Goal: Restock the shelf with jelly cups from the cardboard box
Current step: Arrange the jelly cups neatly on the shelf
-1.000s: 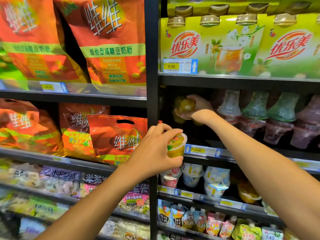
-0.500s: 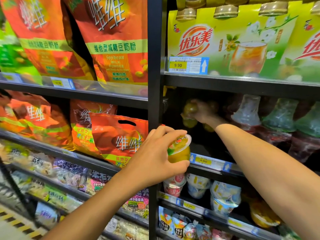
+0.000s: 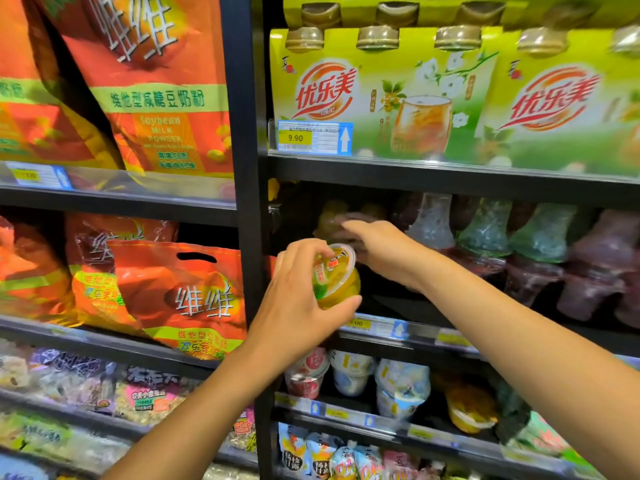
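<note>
My left hand grips a yellow jelly cup, tilted with its lid toward the shelf, just in front of the middle shelf's price strip. Above and right of it, my right hand reaches into that dark shelf bay; its blurred fingers stretch left and look straight, with nothing in them. Yellow jelly cups sit deeper in the bay, just beyond those fingers. The cardboard box is out of view.
Bottle-shaped jelly packs fill the same shelf to the right. Green tea multipacks stand on the shelf above, and small dessert cups below. A black upright post divides off the orange soybean-powder bags on the left.
My right hand has let go of the yellow cup deep in the shelf and drawn back toward the front. My left hand has raised its cup and tilted it toward the shelf opening.
</note>
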`<state>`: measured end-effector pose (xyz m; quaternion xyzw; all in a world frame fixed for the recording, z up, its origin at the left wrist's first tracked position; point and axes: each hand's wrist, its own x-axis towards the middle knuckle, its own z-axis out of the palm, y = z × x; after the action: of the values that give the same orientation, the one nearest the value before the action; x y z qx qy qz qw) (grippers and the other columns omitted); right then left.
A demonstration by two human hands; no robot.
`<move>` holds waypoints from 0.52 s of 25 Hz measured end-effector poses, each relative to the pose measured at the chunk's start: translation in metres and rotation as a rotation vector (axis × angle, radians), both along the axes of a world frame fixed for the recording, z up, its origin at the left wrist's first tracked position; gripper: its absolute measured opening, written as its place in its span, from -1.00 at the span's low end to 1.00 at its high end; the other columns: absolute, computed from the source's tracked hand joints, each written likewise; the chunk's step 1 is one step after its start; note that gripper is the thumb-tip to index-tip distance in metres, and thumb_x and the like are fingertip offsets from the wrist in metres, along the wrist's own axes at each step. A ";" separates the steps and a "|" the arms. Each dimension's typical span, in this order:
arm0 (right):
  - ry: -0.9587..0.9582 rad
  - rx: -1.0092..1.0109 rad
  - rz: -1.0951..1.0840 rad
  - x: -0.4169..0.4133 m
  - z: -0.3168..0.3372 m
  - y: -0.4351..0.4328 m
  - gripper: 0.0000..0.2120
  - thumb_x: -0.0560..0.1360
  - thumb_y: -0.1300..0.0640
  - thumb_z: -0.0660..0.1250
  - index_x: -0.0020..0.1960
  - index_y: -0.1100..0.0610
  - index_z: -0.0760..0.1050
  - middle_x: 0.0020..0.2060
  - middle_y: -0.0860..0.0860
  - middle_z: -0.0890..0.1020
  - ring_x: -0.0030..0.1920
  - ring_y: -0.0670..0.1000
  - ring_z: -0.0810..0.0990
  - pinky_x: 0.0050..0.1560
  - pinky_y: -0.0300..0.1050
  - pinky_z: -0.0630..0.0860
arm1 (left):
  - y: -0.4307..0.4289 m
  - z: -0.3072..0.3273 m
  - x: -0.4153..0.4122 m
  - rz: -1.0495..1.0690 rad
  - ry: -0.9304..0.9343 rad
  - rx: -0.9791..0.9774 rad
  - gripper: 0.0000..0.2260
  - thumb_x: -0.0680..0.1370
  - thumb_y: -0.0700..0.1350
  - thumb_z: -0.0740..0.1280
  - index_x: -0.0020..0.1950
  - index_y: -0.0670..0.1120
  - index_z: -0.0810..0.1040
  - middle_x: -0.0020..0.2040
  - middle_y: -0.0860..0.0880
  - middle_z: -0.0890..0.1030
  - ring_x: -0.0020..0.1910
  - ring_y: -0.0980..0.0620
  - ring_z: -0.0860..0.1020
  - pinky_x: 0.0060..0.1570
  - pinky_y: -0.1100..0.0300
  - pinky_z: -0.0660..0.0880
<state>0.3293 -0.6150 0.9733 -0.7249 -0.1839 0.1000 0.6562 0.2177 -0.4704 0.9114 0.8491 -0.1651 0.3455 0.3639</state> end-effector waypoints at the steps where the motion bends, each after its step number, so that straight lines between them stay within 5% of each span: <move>1: 0.150 0.085 0.068 -0.016 0.001 -0.011 -0.71 0.68 0.04 0.21 0.28 0.19 0.52 0.13 0.19 0.65 0.01 0.06 0.67 -0.05 -0.17 0.63 | -0.003 -0.001 0.005 0.001 -0.018 -0.018 -0.45 0.39 0.08 0.57 0.25 0.08 0.38 0.28 0.17 0.37 0.29 0.12 0.37 0.21 0.27 0.37; 4: 0.379 0.137 0.296 -0.043 -0.007 -0.045 -0.56 0.62 -0.18 0.23 0.19 0.18 0.56 0.00 0.18 0.66 -0.07 0.12 0.64 -0.01 -0.04 0.61 | -0.016 -0.002 0.018 0.003 -0.095 -0.036 -0.43 0.36 0.07 0.60 0.24 0.02 0.39 0.35 0.10 0.39 0.34 0.08 0.37 0.27 0.25 0.37; 7: 0.357 0.281 0.385 -0.050 -0.023 -0.062 -0.59 0.58 0.00 0.21 0.34 0.19 0.50 0.22 0.25 0.58 0.01 0.14 0.56 0.15 0.03 0.55 | -0.028 -0.003 0.024 -0.063 -0.089 -0.167 -0.45 0.35 0.06 0.61 0.21 0.03 0.40 0.32 0.09 0.44 0.32 0.12 0.42 0.25 0.29 0.38; 9: 0.210 0.311 0.311 -0.054 -0.031 -0.062 -0.42 0.45 0.18 0.23 0.48 0.12 0.39 0.34 0.19 0.56 0.01 0.10 0.63 0.08 0.00 0.59 | -0.034 0.002 0.022 -0.145 0.032 -0.361 -0.50 0.39 0.11 0.59 0.19 0.05 0.43 0.21 0.11 0.51 0.21 0.20 0.50 0.12 0.38 0.44; 13: -0.434 -0.137 0.028 -0.062 -0.040 -0.058 -0.24 0.44 0.13 0.52 0.54 -0.11 0.25 0.31 -0.07 0.55 0.17 -0.01 0.64 0.18 0.07 0.61 | -0.040 0.011 0.031 -0.295 0.361 -0.701 -0.39 0.37 0.34 0.51 0.21 -0.02 0.48 0.11 -0.01 0.63 0.08 0.07 0.66 0.10 0.14 0.61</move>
<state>0.2673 -0.6735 0.9334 -0.7699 -0.3234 -0.0370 0.5489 0.2488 -0.5105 0.9226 0.6879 -0.0909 0.1706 0.6996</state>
